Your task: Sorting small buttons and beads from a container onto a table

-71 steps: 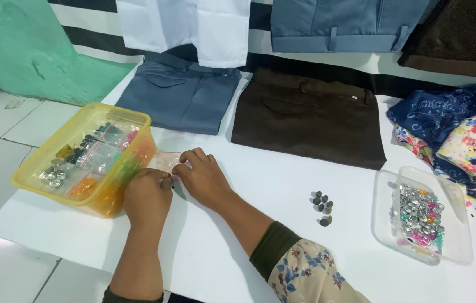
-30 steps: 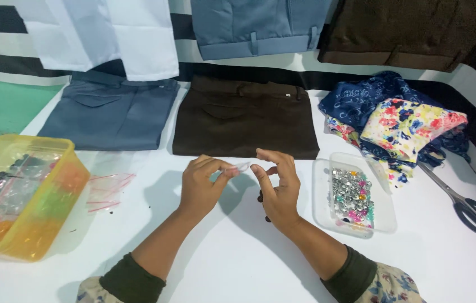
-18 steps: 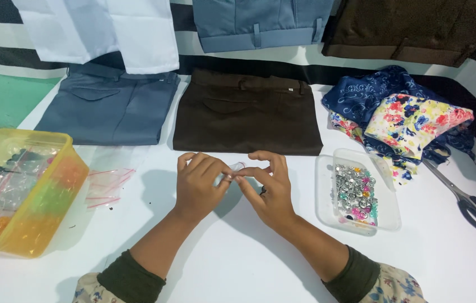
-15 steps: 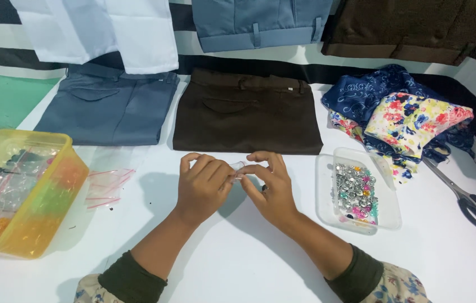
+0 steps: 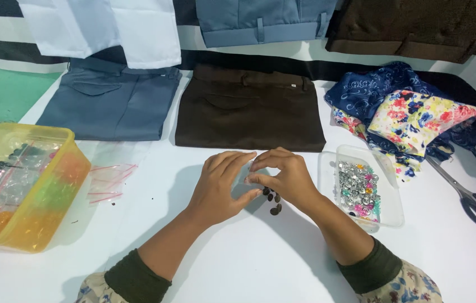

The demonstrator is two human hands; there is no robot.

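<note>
My left hand [image 5: 219,188] and my right hand [image 5: 284,175] meet over the white table [image 5: 238,264], fingertips pinching a small clear plastic bag [image 5: 247,180] between them. A few small dark buttons [image 5: 273,199] lie on the table just under my right hand. A clear shallow tray [image 5: 386,193] of shiny silver and pink studs sits right of my right hand. More small clear zip bags [image 5: 109,179] with red strips lie left of my left hand.
A yellow plastic box [image 5: 53,219] of bagged beads stands at the left edge. Folded blue-grey trousers [image 5: 109,106] and brown trousers [image 5: 249,109] lie behind. Floral fabrics [image 5: 412,112] are heaped at the right, with black-handled scissors [image 5: 470,196] beside them.
Earlier both hands were at the yellow box on the left. They have shifted to the table's middle by the dark buttons and closed in on the small clear bag.
</note>
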